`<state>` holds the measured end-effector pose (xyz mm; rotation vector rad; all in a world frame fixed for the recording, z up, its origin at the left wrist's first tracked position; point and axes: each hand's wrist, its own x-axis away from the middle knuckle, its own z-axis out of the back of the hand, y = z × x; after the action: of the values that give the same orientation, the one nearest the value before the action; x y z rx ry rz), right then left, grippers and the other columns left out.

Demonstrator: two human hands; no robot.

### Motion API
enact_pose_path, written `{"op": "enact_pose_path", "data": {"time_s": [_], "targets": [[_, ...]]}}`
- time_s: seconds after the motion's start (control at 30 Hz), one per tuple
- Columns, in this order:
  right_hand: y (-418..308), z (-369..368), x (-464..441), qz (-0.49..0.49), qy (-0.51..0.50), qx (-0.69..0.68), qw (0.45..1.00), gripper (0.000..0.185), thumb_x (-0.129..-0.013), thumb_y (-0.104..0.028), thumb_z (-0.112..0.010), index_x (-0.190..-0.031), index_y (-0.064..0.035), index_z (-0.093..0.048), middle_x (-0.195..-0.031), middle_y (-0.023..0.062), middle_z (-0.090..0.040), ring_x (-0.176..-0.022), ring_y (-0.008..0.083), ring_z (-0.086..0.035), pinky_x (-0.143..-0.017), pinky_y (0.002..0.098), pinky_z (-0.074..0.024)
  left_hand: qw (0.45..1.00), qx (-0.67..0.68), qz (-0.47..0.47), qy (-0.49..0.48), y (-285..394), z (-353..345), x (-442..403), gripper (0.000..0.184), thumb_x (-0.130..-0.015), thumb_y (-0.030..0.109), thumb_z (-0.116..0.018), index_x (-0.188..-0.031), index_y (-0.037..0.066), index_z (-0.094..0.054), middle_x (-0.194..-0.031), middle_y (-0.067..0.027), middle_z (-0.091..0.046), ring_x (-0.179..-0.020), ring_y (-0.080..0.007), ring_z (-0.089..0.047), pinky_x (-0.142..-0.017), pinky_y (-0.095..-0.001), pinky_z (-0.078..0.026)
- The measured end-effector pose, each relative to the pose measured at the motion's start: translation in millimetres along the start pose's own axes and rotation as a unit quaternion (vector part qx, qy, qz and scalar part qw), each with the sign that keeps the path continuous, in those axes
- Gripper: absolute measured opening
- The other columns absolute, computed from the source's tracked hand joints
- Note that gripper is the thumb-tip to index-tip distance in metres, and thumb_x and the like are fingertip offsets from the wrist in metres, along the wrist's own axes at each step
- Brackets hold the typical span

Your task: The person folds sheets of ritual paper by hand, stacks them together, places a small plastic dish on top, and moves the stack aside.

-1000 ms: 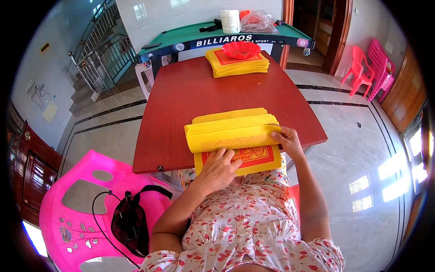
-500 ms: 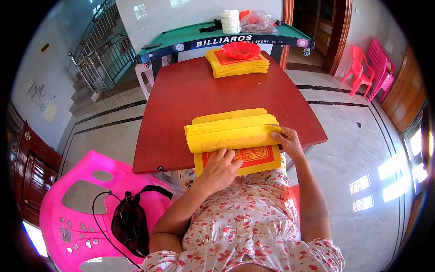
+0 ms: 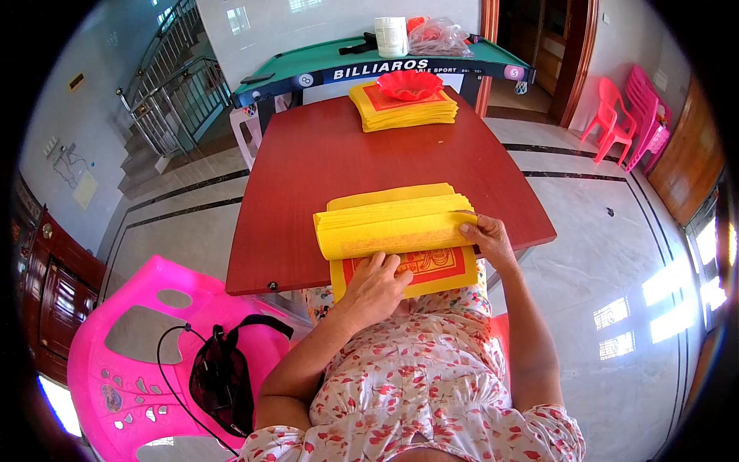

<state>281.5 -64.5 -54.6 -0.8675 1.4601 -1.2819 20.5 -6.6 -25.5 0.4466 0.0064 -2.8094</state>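
A thick bundle of yellow paper sheets (image 3: 396, 224) lies folded over at the near edge of the red-brown table. My right hand (image 3: 489, 240) pinches the bundle's right end between thumb and fingers. Below the fold, a yellow sheet with a red printed panel (image 3: 443, 264) shows, overhanging the table edge toward my lap. My left hand (image 3: 376, 286) rests on that printed sheet, its fingers loosely bent and apart, fingertips touching the lower edge of the fold. Part of the print is hidden under this hand.
Farther back on the table (image 3: 308, 169) sits another yellow paper stack (image 3: 408, 118) with a red scalloped dish (image 3: 409, 85) on it. Behind stands a billiard table (image 3: 323, 58) holding a white tub (image 3: 391, 37). A pink chair (image 3: 165, 296) with a black bag (image 3: 222, 377) is at left.
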Motion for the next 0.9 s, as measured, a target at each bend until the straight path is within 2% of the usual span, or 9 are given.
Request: {"op": "enact_pose_path", "data": {"time_s": [0.6,0.9], "targets": [[0.6,-0.8,0.3,0.01,-0.011,-0.041,0.999,0.028,-0.089,-0.021,-0.058,-0.109,-0.0012,-0.061,-0.09,0.0057,-0.065,-0.077,0.0103,-0.063,-0.063,0.0264,-0.0548,1.0,-0.002,-0.002,0.014,0.5,-2.9,-0.4,0.028,-0.067,0.014,-0.069,-0.093,0.005,-0.06,-0.09,-0.0097,-0.046,-0.088,-0.0247,-0.045,-0.075,-0.0378,-0.042],[-2.0,-2.0,0.8,-0.005,0.012,0.02,1.0,0.03,-0.089,-0.023,-0.058,-0.11,-0.0014,-0.061,-0.088,0.0056,-0.065,-0.075,0.0109,-0.063,-0.063,0.0269,-0.0548,1.0,-0.009,-0.002,0.014,0.8,-5.0,-0.7,0.025,-0.069,0.015,-0.067,-0.091,0.005,-0.059,-0.09,-0.011,-0.047,-0.088,-0.0264,-0.046,-0.076,-0.039,-0.042]]}}
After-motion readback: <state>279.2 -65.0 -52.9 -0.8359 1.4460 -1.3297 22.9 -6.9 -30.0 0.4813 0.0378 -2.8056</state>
